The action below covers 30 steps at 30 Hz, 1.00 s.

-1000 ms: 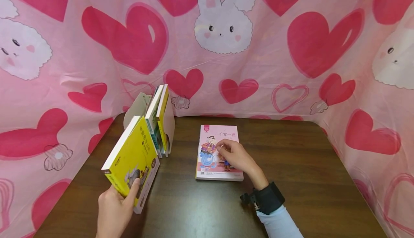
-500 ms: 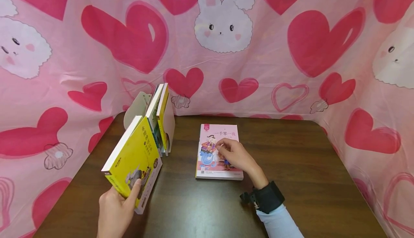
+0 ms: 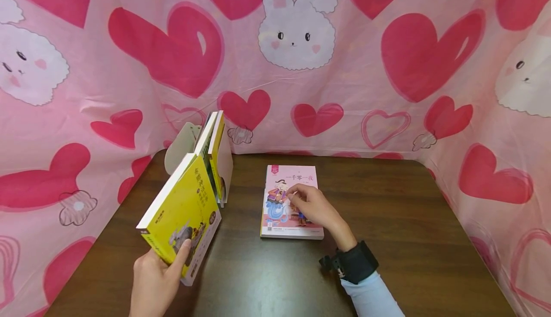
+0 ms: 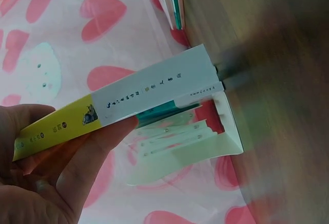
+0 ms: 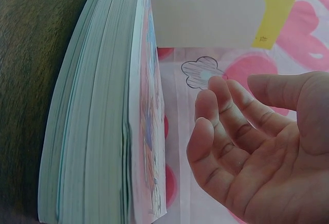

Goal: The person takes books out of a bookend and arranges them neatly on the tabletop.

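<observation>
My left hand (image 3: 156, 276) grips a thick yellow book (image 3: 182, 216) by its near lower part, thumb on the front cover. The book stands upright at a slant, its far edge overlapping the front of a white book rack (image 3: 178, 150). In the left wrist view the spine (image 4: 128, 98) faces the camera, with the rack's open side (image 4: 193, 154) behind it. My right hand (image 3: 316, 207) hovers over a pink book (image 3: 275, 212) lying flat, fingers loosely curled, holding nothing. The right wrist view shows a gap between that hand (image 5: 257, 147) and the cover.
Upright books (image 3: 216, 149) stand in the rack at the back left of the brown wooden table (image 3: 387, 221). A pink curtain (image 3: 357, 78) with hearts and rabbits encloses the back and sides. A black strap (image 3: 357, 263) circles the right wrist.
My left hand has shifted the yellow book slightly right and away from me, and it now covers more of the rack's front. The right hand and pink book stay put.
</observation>
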Motion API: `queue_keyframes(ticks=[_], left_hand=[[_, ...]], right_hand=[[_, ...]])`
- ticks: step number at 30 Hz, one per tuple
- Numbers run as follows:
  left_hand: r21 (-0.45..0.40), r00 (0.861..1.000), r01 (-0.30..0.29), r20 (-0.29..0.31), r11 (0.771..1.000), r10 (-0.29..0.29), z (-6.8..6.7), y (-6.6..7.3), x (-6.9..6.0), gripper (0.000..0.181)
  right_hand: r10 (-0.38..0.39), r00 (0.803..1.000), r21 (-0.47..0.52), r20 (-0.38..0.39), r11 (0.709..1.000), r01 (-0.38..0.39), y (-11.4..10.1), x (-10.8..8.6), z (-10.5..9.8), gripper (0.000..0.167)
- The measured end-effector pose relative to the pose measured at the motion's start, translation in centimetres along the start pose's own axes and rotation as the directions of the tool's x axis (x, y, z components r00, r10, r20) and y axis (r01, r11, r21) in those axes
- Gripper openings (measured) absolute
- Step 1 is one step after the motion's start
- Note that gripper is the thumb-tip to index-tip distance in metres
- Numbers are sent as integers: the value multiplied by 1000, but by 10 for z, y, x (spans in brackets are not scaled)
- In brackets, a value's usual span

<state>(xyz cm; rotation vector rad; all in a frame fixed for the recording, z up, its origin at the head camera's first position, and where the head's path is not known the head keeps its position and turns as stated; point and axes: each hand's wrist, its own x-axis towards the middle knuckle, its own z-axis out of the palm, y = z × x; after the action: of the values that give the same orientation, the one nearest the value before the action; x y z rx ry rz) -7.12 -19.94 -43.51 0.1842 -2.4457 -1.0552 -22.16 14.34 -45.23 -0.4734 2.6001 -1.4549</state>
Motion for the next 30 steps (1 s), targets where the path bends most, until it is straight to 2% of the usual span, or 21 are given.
queue_keyframes(ticks=[9,19,30], left_hand=[[-12,999,-40,15,999,40,0,1,-1,22],[-47,993,-94,61,994,97,1,6,2,25],[-108,986,-97,125,989,111,0,10,9,27]], right_hand=[[2,1000,7,6,1000,-2,1,0,0,25],[0,1000,8,-2,1000,0,-1,-1,0,24],[5,1000,5,-6,1000,-5,0,0,0,24]])
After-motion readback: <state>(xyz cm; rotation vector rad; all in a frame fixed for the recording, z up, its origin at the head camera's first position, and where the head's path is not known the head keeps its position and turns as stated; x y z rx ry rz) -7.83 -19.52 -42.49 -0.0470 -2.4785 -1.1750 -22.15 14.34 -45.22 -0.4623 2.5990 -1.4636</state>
